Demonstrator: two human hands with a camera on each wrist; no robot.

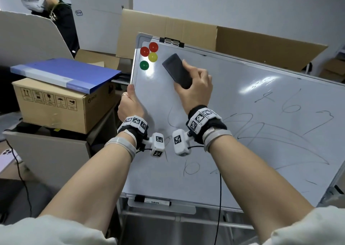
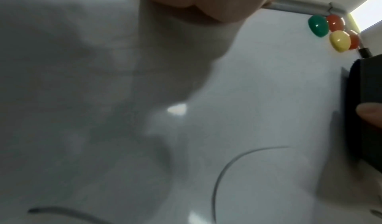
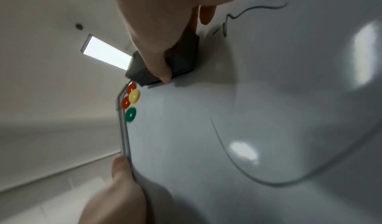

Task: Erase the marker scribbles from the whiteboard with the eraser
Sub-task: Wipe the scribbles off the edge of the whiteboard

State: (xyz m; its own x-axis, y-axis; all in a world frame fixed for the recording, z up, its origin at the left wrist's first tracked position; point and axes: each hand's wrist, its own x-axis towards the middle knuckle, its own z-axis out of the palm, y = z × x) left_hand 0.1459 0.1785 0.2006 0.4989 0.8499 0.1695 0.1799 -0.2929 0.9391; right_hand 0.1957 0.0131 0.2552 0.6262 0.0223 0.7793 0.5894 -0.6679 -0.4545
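A tilted whiteboard (image 1: pixel 233 87) fills the middle of the head view, with black marker scribbles (image 1: pixel 261 132) across its lower and right parts. My right hand (image 1: pixel 194 84) grips a dark grey eraser (image 1: pixel 176 71) and presses it flat on the board's upper left area, just right of the magnets. In the right wrist view the eraser (image 3: pixel 181 59) sits against the board under my thumb. My left hand (image 1: pixel 130 102) grips the board's left frame edge (image 1: pixel 133 72), thumb on the front. The area around the eraser shows no marks.
Red, yellow and green magnets (image 1: pixel 149 56) cluster in the board's top left corner. A black marker (image 1: pixel 153 200) lies on the tray below. A cardboard box (image 1: pixel 61 106) with a blue folder (image 1: pixel 65 72) stands at the left. Another person (image 1: pixel 56 11) stands at the back left.
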